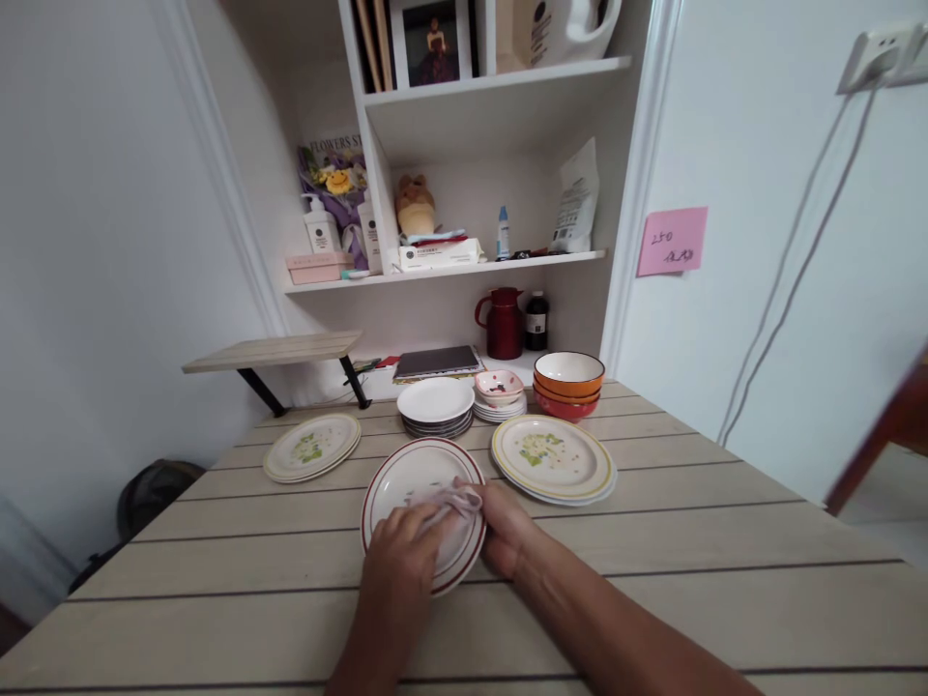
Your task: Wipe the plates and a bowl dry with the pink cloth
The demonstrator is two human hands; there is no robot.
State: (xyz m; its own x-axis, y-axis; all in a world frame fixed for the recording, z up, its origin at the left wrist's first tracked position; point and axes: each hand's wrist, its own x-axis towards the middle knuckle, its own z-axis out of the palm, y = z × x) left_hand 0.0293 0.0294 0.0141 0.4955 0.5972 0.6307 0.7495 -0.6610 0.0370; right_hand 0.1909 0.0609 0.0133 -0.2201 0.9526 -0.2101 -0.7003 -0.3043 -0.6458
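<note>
A white plate with a red rim (pixel 417 474) lies on the wooden table (pixel 688 541) in front of me. My left hand (pixel 402 561) rests on the plate's near part, fingers closed over a crumpled pale pink cloth (pixel 456 500) that lies on the plate. My right hand (pixel 507 536) grips the plate's right edge, fingers curled round the rim.
A floral plate stack (pixel 555 456) lies to the right, another floral plate stack (pixel 311 447) to the left. Behind are stacked white plates (pixel 435 404), small pink dishes (pixel 499 391) and orange bowls (pixel 569 382). White shelves with bottles and a red jug (pixel 502 324) stand at the back.
</note>
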